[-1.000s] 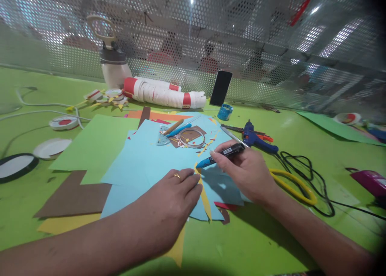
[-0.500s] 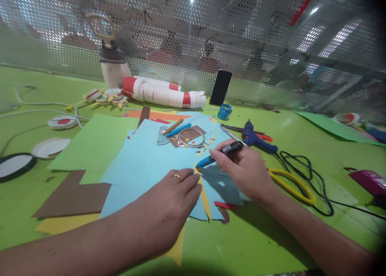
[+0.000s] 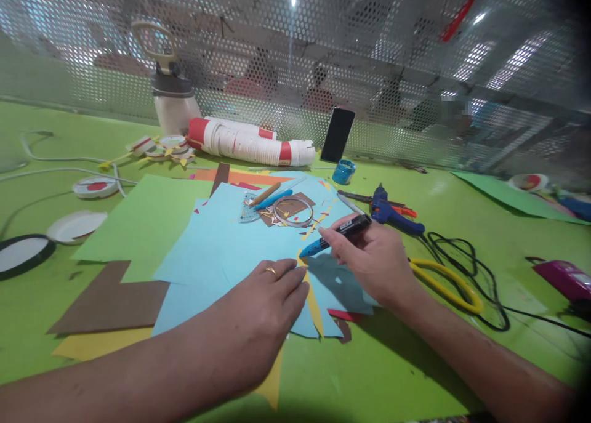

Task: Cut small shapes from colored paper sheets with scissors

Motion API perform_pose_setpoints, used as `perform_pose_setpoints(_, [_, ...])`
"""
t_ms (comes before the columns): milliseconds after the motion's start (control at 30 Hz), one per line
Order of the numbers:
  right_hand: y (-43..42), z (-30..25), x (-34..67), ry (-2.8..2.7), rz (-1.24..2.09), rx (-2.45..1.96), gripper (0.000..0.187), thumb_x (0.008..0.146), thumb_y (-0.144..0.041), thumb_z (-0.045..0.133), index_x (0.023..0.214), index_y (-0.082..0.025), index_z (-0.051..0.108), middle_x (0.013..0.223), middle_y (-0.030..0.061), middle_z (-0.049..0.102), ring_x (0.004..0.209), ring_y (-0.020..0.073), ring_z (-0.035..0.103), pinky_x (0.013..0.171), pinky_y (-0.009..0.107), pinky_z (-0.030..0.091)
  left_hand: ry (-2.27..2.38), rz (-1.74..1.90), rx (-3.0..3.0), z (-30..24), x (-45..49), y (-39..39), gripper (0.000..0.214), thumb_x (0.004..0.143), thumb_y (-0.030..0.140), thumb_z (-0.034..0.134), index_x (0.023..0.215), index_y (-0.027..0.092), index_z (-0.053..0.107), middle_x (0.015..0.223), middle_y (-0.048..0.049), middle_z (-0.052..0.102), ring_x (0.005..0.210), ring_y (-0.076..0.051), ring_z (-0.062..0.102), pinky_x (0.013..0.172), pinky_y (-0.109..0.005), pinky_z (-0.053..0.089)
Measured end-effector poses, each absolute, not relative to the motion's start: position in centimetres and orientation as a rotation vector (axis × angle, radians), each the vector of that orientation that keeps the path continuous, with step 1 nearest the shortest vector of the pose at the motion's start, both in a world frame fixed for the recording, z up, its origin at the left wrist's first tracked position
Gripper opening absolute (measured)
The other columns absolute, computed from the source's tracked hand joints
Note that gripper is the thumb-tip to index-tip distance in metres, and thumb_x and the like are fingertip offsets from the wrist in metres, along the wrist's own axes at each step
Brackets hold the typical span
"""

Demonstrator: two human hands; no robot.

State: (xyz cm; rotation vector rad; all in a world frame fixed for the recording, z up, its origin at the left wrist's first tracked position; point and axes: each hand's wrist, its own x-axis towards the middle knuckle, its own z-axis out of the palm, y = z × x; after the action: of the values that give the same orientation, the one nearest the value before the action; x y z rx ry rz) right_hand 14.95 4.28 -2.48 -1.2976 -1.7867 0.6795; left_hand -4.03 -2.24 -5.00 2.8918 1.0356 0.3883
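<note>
My right hand (image 3: 373, 260) is closed around a black and blue marker (image 3: 318, 246), its blue end pointing down and left. The marker's tip meets the upper end of a narrow yellow paper strip (image 3: 314, 306). From the left, my left hand (image 3: 272, 306), with a gold ring on one finger, presses its closed fingertips on this strip; the thumb is hidden. Beneath both hands lie light blue paper sheets (image 3: 217, 244). Just beyond, a clear ring (image 3: 311, 212), a protractor (image 3: 247, 209), a blue pen (image 3: 277, 198) and a brown pen (image 3: 266, 193) rest among paper scraps.
A blue glue gun (image 3: 397, 218) and a yellow ring (image 3: 443, 287) lie right of my right hand, near a black cable (image 3: 494, 287). Behind stand a phone (image 3: 338, 133), a blue jar (image 3: 344, 172), a white-red paper-cup tube (image 3: 249, 145) and a bottle (image 3: 175, 106). Green paper (image 3: 143, 220) lies left.
My right hand and the marker have shifted very slightly, with the tip still on the yellow strip. My left hand stays in place.
</note>
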Motion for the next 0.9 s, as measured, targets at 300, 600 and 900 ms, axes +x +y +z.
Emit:
perform_pose_setpoints(300, [4.30,-2.62,15.02,-1.779,0.649,-1.305,0.034,0.078,-0.049,0.066,0.068,-0.017,0.060,0.053,-0.0036,0.055,0.047,0.0109,0.049,0.046,0.023,0.040,1.048,0.369,2.900,-5.14,-4.06,-2.31,0.042,0.080,0.005,0.041,0.120,0.007,0.052,0.125,-0.0220,0.054,0.116,-0.036,0.046,0.083,-0.049,0.045])
perform_pose_setpoints(600, [4.18,-1.98,14.58,-1.830,0.609,-1.309,0.032,0.080,-0.042,0.065,0.059,-0.019,0.058,0.047,-0.0043,0.054,0.044,0.0113,0.048,0.046,0.024,0.039,1.045,0.381,2.905,-5.10,-3.92,-2.15,0.040,0.079,0.005,0.042,0.117,0.008,0.053,0.125,-0.0229,0.054,0.116,-0.037,0.047,0.080,-0.050,0.046])
perform_pose_setpoints(900, [4.17,-1.93,14.46,-1.799,0.630,-1.313,0.031,0.078,-0.042,0.066,0.060,-0.018,0.059,0.044,-0.0051,0.052,0.043,0.0111,0.047,0.047,0.024,0.039,1.060,0.358,2.910,-5.23,-4.03,-2.34,0.040,0.078,0.005,0.044,0.117,0.008,0.053,0.126,-0.0219,0.053,0.116,-0.037,0.047,0.081,-0.049,0.045])
